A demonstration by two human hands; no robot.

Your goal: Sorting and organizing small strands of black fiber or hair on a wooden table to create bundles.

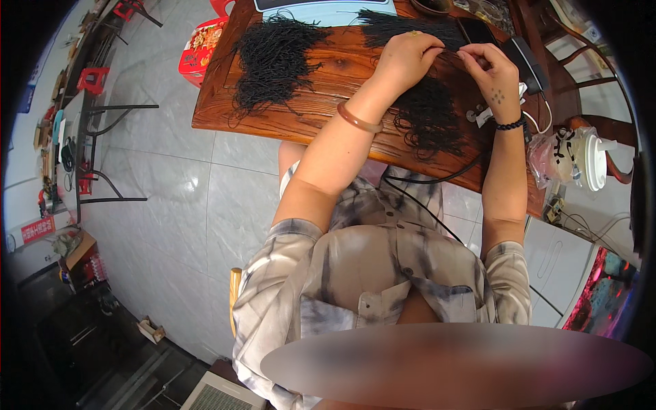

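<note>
Both my hands are raised over the wooden table (pixel 335 89), close to each other. My left hand (pixel 408 60) is pinched shut, its fingertips pointing right. Opposite it, my right hand (pixel 493 67) pinches with thumb and forefinger. A thin dark cord (pixel 451 52) seems to run between the two pinches; its ends are hard to make out. Below my hands lies a loose bunch of black cords (pixel 432 119), some hanging toward the table's front edge. A larger heap of black cords (pixel 277 61) sits to the left, and another bundle (pixel 393 29) lies behind my left hand.
A phone (pixel 476 31) and a black box-shaped device (pixel 526 61) with a white cable (pixel 549 113) are at the right. A lidded cup in a plastic bag (pixel 577 158) stands at the right edge. A light-blue tray-like thing (pixel 328 15) lies at the back. A red box (pixel 203 51) is beyond the left edge.
</note>
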